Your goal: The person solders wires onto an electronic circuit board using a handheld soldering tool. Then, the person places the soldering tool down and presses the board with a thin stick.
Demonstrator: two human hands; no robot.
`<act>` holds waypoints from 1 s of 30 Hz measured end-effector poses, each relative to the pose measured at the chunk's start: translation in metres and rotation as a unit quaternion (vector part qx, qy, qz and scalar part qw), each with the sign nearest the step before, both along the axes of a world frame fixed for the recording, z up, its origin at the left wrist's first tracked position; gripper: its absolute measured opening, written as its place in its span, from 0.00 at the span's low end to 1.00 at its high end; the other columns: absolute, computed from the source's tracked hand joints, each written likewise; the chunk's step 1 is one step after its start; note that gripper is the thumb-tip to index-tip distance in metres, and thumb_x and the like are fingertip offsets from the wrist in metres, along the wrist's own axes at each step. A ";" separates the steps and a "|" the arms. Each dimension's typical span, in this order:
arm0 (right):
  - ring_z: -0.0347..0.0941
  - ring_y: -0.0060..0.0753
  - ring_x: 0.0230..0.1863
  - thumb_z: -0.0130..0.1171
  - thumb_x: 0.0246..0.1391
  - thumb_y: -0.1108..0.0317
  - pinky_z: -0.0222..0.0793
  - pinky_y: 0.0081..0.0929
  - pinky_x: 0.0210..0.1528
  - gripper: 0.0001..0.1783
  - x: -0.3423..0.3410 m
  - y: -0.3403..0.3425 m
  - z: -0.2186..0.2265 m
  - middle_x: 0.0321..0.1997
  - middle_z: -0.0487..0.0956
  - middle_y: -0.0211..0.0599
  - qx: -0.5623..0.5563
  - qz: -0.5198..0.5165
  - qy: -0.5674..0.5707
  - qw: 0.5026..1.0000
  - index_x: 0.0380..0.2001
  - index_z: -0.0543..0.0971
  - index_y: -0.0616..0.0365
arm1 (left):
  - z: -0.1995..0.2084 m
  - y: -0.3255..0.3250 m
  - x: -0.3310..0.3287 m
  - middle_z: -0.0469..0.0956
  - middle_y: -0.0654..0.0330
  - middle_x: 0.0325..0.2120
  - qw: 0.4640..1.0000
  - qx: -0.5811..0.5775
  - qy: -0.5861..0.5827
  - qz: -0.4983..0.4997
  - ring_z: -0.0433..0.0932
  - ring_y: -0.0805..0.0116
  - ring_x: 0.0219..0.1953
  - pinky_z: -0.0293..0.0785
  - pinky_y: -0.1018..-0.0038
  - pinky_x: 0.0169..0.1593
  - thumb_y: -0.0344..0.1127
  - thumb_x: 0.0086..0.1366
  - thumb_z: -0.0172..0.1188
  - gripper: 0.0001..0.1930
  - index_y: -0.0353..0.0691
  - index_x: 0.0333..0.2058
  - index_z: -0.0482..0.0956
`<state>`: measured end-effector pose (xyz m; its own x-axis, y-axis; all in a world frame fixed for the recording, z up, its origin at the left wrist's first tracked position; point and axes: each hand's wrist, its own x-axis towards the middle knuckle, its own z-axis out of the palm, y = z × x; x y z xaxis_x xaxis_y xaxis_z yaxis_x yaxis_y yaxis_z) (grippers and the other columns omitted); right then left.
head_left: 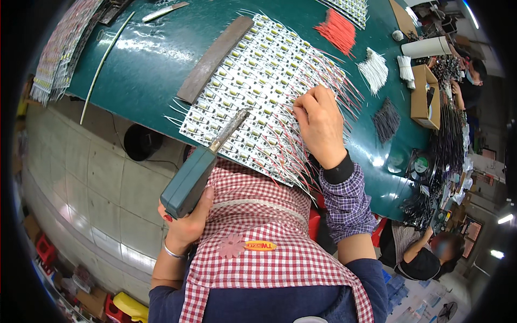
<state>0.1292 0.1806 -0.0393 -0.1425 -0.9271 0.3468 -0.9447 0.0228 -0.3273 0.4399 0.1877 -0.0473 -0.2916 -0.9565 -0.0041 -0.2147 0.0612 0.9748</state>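
An electronics assembly workshop was indicated by the large green tabletop (145, 59), on which sheets of small circuit boards (253, 81) and sorted piles of red wires (337, 33), white wires (374, 71) and dark wires (386, 121) were laid out. A soldering gun (188, 180) was held over the boards. Co-workers (419, 264) were seen nearby, the floor (81, 156) was tiled, and the surroundings were crowded with cartons and lit by tube lights (505, 219).

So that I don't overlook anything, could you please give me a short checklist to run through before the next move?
1. Soldering iron gripped in the left hand: ok.
2. Right hand apart from the iron's tip: ok.
3. What the right hand pinches: cannot tell, too fine to see.
4. Wooden bar lying along the circuit sheet's left edge: ok.
5. Red wires, white wires and black wires in separate piles: ok.
6. Tip heated: cannot tell.
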 end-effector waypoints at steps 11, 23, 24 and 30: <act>0.78 0.41 0.32 0.62 0.55 0.81 0.72 0.32 0.34 0.08 0.033 0.035 0.028 0.36 0.80 0.43 0.014 -0.023 -0.229 0.973 0.39 0.78 0.63 | -0.008 0.014 0.023 0.84 0.59 0.25 0.998 0.067 0.010 -0.001 0.81 0.74 0.24 0.77 0.75 0.30 0.25 0.59 0.70 0.09 0.29 0.38 0.85; 0.75 0.42 0.31 0.66 0.51 0.79 0.70 0.36 0.32 0.07 0.077 0.055 -0.011 0.29 0.76 0.41 0.035 0.006 -0.239 0.971 0.31 0.77 0.61 | -0.005 0.031 0.038 0.85 0.53 0.32 0.996 0.054 -0.051 -0.055 0.85 0.66 0.30 0.79 0.74 0.35 0.23 0.56 0.70 0.11 0.29 0.39 0.84; 0.74 0.43 0.31 0.66 0.51 0.79 0.69 0.37 0.32 0.07 0.077 0.055 -0.012 0.28 0.75 0.41 0.028 0.006 -0.221 0.975 0.31 0.77 0.61 | -0.004 0.030 0.038 0.85 0.53 0.32 0.996 0.054 -0.052 -0.055 0.85 0.66 0.30 0.79 0.74 0.35 0.23 0.56 0.70 0.11 0.29 0.39 0.84; 0.72 0.44 0.29 0.67 0.45 0.81 0.67 0.39 0.31 0.10 0.081 0.054 -0.022 0.26 0.74 0.40 -0.004 0.004 -0.172 0.985 0.29 0.75 0.60 | -0.007 0.029 0.036 0.82 0.53 0.31 0.995 0.003 -0.058 -0.086 0.82 0.64 0.29 0.76 0.74 0.32 0.22 0.54 0.70 0.11 0.28 0.38 0.84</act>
